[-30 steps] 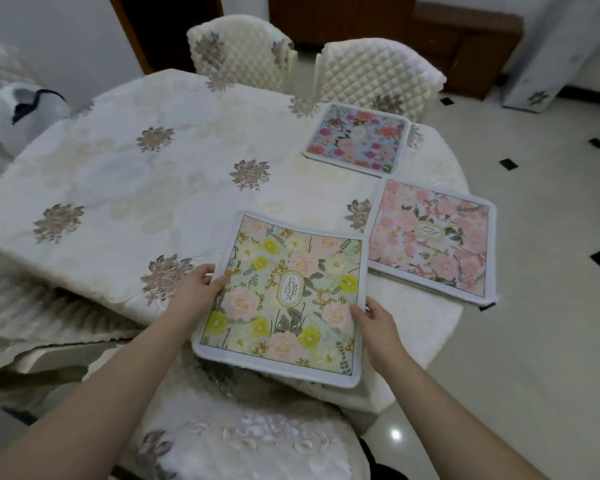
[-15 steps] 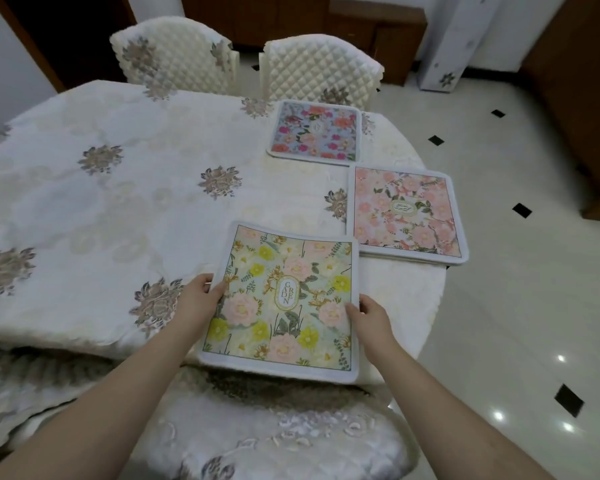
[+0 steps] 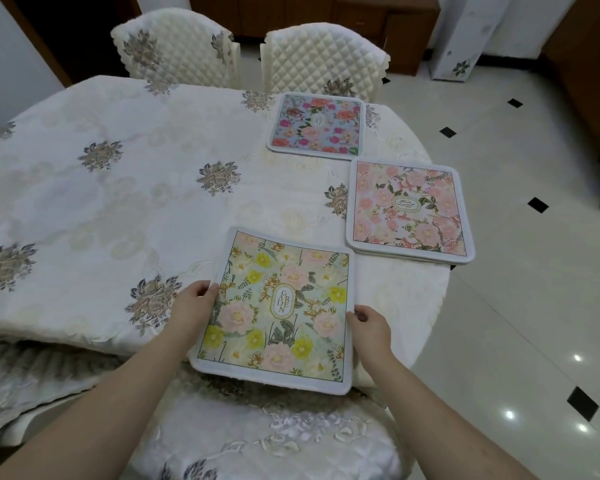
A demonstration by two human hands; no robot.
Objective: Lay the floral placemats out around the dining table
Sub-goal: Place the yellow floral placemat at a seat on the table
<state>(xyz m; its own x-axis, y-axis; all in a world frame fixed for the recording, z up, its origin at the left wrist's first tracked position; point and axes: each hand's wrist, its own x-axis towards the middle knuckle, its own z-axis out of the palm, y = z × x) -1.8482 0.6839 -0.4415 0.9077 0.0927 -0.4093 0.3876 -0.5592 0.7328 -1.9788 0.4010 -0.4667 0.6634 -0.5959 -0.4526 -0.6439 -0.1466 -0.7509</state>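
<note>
Plainly, what matters is how the yellow-flowered placemat [image 3: 278,310] sits against the desk [image 3: 118,202] edge, held between two hands. Starting at the left, the left hand [image 3: 191,306] grips the mat's left edge about halfway along, thumb on the printed face and the other fingers curled underneath, out of sight. The mat lies between the hands, a near-square with its slightly longer axis running away from the person and its far end tipped a little to the right. Its far part rests on the white cloth, while its near edge overhangs the desk rim above the cushioned chair seat [image 3: 257,438]. The right hand [image 3: 369,329] pinches the right edge a touch nearer the person than the left hand does, fingers curled round the border. Neither hand is nearer the mat; both already hold it, one on each side.

Farther right and farther off, the pink placemat [image 3: 407,209] lies flat, seemingly on top of other mats, with its right corner past the rim. Beyond it the blue placemat [image 3: 316,126] lies before a quilted chair [image 3: 323,60].

Judging from this, the mat wants sliding forward off the overhang and squaring to the desk edge.
</note>
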